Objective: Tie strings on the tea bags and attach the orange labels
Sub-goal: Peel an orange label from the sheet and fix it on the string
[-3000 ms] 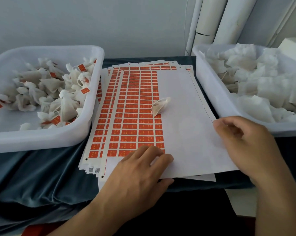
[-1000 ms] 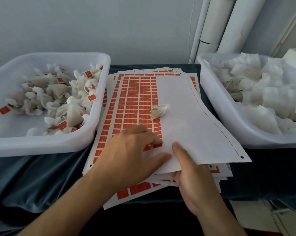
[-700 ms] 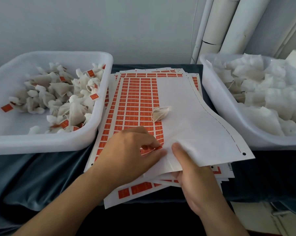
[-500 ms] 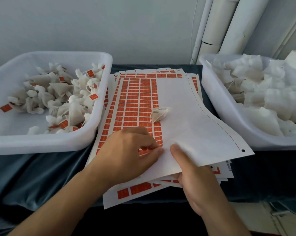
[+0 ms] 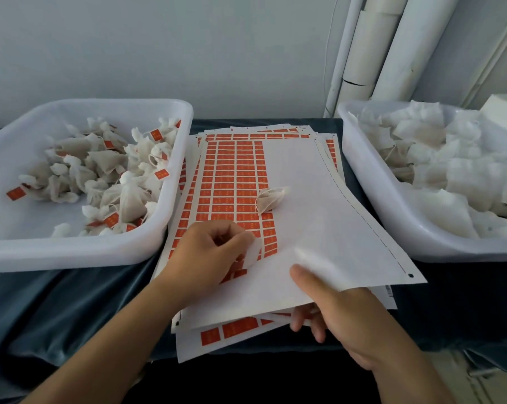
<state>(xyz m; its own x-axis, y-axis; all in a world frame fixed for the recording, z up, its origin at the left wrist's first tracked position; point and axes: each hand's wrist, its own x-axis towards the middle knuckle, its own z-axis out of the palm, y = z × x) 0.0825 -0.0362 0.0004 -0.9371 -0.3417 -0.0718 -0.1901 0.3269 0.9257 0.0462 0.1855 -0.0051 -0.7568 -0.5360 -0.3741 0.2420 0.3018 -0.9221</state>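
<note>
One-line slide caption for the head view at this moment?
Left hand peels a label from the top sheet while the right hand pinches its near edge; one tea bag lies on it, between two tubs.

left hand (image 5: 208, 255) is curled up, fingertips pinching a label (image 5: 253, 253); right hand (image 5: 348, 316) just beside it, thumb on top of the sheet (image 5: 319, 228), fingers underneath.

I see a dark blue cloth (image 5: 71, 301) draped over the worktop, white pipes (image 5: 386, 48) standing against the pale wall (image 5: 188, 48), and a white box (image 5: 505, 109) at far right.
</note>
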